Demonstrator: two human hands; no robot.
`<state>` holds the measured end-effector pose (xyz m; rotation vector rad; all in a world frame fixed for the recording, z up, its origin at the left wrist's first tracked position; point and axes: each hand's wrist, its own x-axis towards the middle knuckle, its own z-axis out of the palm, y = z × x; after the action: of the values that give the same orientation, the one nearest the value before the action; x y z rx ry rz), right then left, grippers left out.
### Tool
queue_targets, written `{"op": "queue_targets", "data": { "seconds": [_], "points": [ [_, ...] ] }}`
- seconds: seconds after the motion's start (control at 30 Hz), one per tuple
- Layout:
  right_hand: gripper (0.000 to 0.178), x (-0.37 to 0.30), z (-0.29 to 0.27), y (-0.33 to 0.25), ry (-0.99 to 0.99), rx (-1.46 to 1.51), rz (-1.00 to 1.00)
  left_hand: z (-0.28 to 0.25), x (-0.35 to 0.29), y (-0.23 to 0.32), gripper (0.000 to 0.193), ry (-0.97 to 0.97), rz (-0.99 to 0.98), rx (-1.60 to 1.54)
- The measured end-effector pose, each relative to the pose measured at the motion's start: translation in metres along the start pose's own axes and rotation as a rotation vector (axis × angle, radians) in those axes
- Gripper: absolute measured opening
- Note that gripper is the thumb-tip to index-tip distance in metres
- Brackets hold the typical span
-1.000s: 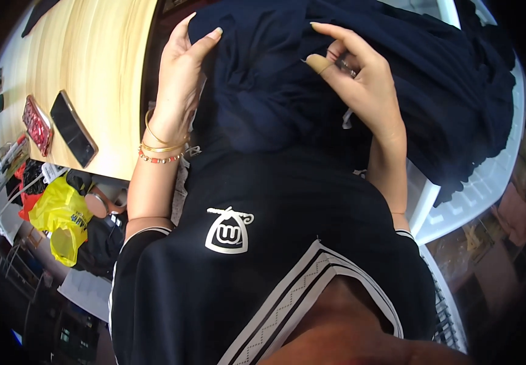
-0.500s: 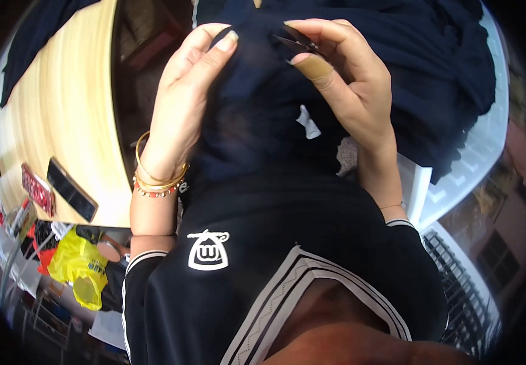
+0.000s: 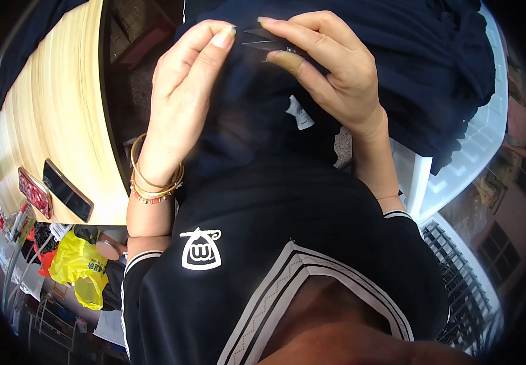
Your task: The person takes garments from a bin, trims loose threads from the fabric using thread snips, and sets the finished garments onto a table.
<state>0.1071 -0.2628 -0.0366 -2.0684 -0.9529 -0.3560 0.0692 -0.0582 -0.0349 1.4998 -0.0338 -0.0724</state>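
Right hand [image 3: 345, 79]: we see it closed around snips [image 3: 265, 34], blades parted.
Left hand [image 3: 184, 85]: thumb and forefinger tips near-meeting; we can't tell if gripping.
Cloth [image 3: 244, 115]: navy, beneath both hands.
Tag [image 3: 301, 117]: white, against cloth.
Table [image 3: 50, 115]: left, bearing two phones [image 3: 68, 191].

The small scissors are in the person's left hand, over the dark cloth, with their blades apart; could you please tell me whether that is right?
Not quite: the head view shows the small scissors in the right hand, not the left hand. Their blades are apart, over the dark cloth.
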Motion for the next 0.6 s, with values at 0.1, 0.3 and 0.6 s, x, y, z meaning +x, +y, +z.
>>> {"op": "queue_targets", "data": {
  "seconds": [0.1,0.3,0.6],
  "points": [
    [0.038,0.001,0.000,-0.003,-0.019,0.038,0.028,-0.002,0.001,-0.001,0.020,-0.024,-0.022,-0.004],
    [0.033,0.001,0.000,-0.001,-0.048,0.136,0.053,-0.005,0.001,-0.004,0.019,-0.084,-0.069,-0.071],
    [0.015,0.010,0.006,-0.013,-0.091,0.698,0.706,-0.016,0.005,-0.021,0.029,-0.104,-0.225,-0.311]
  ]
}}
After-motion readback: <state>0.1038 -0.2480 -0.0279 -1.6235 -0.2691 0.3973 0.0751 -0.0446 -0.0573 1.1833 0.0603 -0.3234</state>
